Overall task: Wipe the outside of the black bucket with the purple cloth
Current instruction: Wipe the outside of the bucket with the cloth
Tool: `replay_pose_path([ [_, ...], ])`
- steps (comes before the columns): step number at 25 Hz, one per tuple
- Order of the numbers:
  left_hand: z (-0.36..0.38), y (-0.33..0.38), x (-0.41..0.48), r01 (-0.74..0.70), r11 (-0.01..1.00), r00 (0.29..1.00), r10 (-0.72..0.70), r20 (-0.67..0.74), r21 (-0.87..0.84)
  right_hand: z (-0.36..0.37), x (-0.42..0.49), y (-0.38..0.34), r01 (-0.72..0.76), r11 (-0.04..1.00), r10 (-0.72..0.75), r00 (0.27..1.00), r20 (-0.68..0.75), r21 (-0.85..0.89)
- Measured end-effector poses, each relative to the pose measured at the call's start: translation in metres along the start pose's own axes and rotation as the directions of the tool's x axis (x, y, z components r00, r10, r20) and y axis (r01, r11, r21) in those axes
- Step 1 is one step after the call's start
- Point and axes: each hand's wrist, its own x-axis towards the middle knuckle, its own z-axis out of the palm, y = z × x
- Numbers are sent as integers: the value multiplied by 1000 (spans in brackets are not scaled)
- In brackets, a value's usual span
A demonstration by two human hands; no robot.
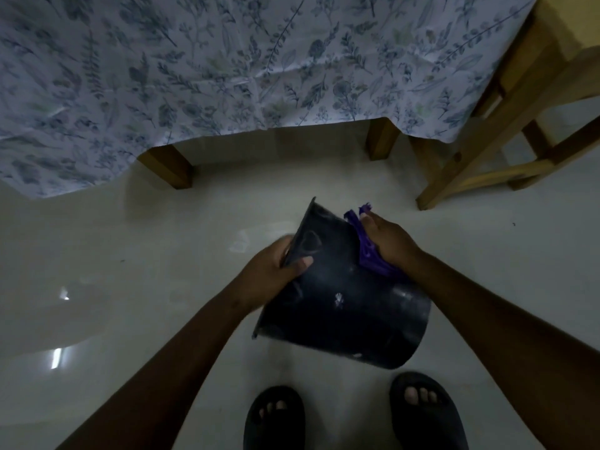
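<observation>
The black bucket (344, 297) is held tilted in the air above the floor, its rim pointing up and away from me and its base toward my feet. My left hand (276, 267) grips the rim on the left side, thumb on the outer wall. My right hand (389, 241) presses the purple cloth (370, 251) flat against the upper right of the bucket's outer wall. Part of the cloth sticks out past my fingertips; the rest is hidden under my palm. White smudges show on the bucket's side.
A table with a leafy blue-and-white cloth (227, 76) hangs ahead, its wooden legs (168, 167) on the pale glossy floor. A wooden chair frame (487, 151) stands at the right. My feet in black slippers (422, 414) are directly below the bucket.
</observation>
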Motion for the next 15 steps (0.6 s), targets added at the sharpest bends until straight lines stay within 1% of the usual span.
replay_pose_path([
  [1,4,-8,-6,-18,992,996,28,-80,123,4,3,0,-15,1000,15,999,48,-14],
  [2,8,-13,-7,-13,977,981,54,-186,215,12,-1,-1,3,999,0,998,58,-40],
  [3,11,-13,-3,-4,966,961,75,-265,259,19,-12,-2,43,998,-42,999,19,-56],
  [4,12,-11,6,4,963,952,79,-297,268,26,-29,-4,86,994,-90,994,-62,-69],
  [5,14,-5,15,19,961,949,69,-306,276,36,-53,-7,124,987,-139,978,-155,-103],
  [6,15,1,25,40,958,950,51,-309,284,48,-81,-11,161,972,-195,958,-209,-168],
  [8,18,11,40,56,953,956,35,-291,298,77,-129,-16,242,894,-330,925,-188,-378],
  [9,19,14,43,43,952,960,45,-276,303,85,-134,-16,267,855,-377,909,-180,-444],
  [10,20,15,43,31,953,964,51,-261,303,83,-125,-21,280,843,-403,894,-194,-460],
  [11,20,16,43,24,955,966,53,-254,294,75,-106,-24,275,855,-400,890,-220,-440],
  [12,19,14,43,22,958,965,54,-257,285,63,-82,-26,247,887,-353,907,-228,-391],
  [14,16,8,40,32,959,961,48,-272,282,34,-44,-21,165,967,-205,955,-215,-193],
  [15,16,5,39,37,957,957,49,-287,286,29,-39,-13,149,979,-175,963,-207,-136],
])
